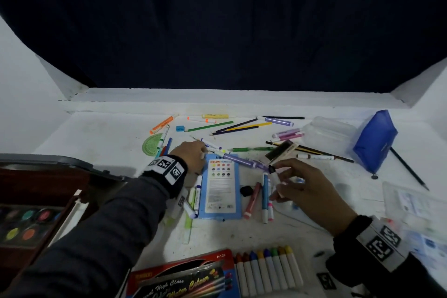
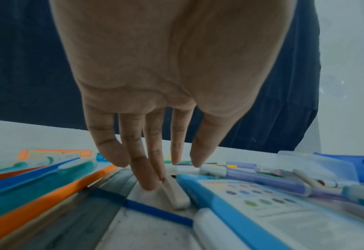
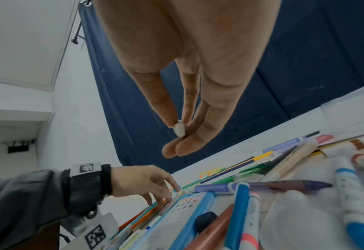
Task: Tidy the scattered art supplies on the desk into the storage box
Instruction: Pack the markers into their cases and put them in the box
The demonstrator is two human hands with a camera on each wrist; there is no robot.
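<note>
Two hands: right (image 3: pixel 187 94) pinching white marker (image 3: pixel 180 130).

The paint set (image 1: pixel 29 222), well left of the blue pencil case (image 1: pixel 221 189), runs off the head view's edge. The marker pack (image 1: pixel 183 278) below the case is cut off too. The right hand (image 1: pixel 304 191) is blurred — its pale held piece (image 3: pixel 180 130) cannot be identified. Markers under the left hand (image 1: pixel 191 156) stay hidden.

A makeshift recording corner, not a lived-in room: a scuffed white desk (image 1: pixel 108 133) boxed in by white walls (image 1: pixel 21 75) and a dark blue backdrop (image 1: pixel 217 19).
</note>
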